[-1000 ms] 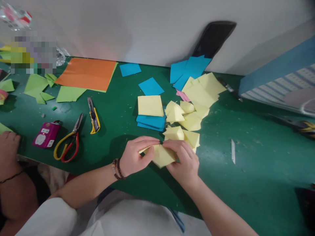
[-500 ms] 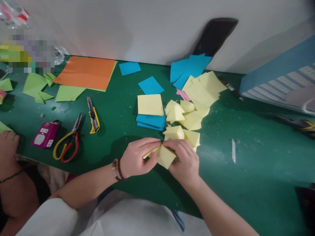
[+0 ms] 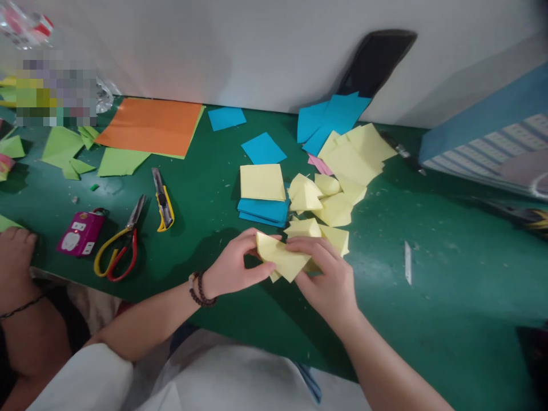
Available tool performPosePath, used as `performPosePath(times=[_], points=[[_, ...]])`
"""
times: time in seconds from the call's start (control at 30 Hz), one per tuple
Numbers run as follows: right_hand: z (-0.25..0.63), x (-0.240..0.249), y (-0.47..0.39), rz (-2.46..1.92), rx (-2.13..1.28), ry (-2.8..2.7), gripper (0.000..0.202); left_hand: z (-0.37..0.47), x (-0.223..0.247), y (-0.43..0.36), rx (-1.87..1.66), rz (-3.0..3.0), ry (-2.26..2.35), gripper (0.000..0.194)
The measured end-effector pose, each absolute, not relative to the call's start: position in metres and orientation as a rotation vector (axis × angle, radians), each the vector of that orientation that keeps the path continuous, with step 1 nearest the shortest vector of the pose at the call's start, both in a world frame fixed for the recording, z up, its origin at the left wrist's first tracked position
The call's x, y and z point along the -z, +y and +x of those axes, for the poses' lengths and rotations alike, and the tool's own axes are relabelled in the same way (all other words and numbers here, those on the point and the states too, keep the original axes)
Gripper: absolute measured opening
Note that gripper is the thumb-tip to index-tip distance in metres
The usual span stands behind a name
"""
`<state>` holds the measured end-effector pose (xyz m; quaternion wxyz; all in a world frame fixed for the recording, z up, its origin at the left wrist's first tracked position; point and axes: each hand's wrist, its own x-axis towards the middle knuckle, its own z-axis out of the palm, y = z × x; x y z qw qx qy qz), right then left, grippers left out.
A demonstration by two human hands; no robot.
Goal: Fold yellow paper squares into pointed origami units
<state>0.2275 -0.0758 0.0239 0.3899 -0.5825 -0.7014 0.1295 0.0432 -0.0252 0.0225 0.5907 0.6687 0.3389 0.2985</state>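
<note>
A partly folded yellow paper (image 3: 285, 258) is held between both hands above the front of the green table. My left hand (image 3: 237, 262) pinches its left side, thumb in front and fingers behind. On its right side, my right hand (image 3: 327, 277) grips it with thumb and fingers. Just beyond lie folded yellow pieces (image 3: 305, 194), several of them. To their left, a flat yellow stack (image 3: 262, 182) rests on folded blue papers (image 3: 263, 211). Loose yellow sheets (image 3: 353, 157) and blue sheets (image 3: 336, 120) lie farther back.
Scissors (image 3: 122, 245), a yellow cutter (image 3: 162, 200) and a purple box (image 3: 81, 233) lie at left, near another person's hand (image 3: 17, 251). Orange paper (image 3: 149, 125) is at the back. A blade (image 3: 408, 262) lies right; a phone (image 3: 379, 63) leans on the wall.
The yellow paper has been opened out and turned, so a broader face shows. My left hand has shifted slightly left, its thumb and fingers farther apart.
</note>
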Motion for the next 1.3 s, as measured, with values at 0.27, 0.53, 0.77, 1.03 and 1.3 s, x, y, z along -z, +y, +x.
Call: performPosePath(times=[0.27, 0.53, 0.77, 1.03, 1.3], points=[[0.229, -0.022, -0.076, -1.540, -0.358, -1.786, 0.023, 0.047, -0.019, -0.028, -0.714, 1.646, 0.796, 0.043], [0.226, -0.024, -0.075, -1.651, -0.324, -1.754, 0.012, 0.048, -0.020, -0.031, -0.631, 1.545, 0.805, 0.019], [0.229, -0.033, -0.077, -1.646, -0.659, -1.578, 0.011, 0.048, -0.018, -0.025, -0.493, 1.501, 0.836, 0.027], [0.239, -0.041, -0.075, -1.400, -1.056, -1.340, 0.018, 0.045, -0.018, -0.022, -0.351, 1.090, 0.919, 0.021], [0.238, -0.036, -0.083, -1.344, -0.888, -1.335, 0.022, 0.044, -0.019, -0.023, -0.607, 1.327, 0.939, 0.019]])
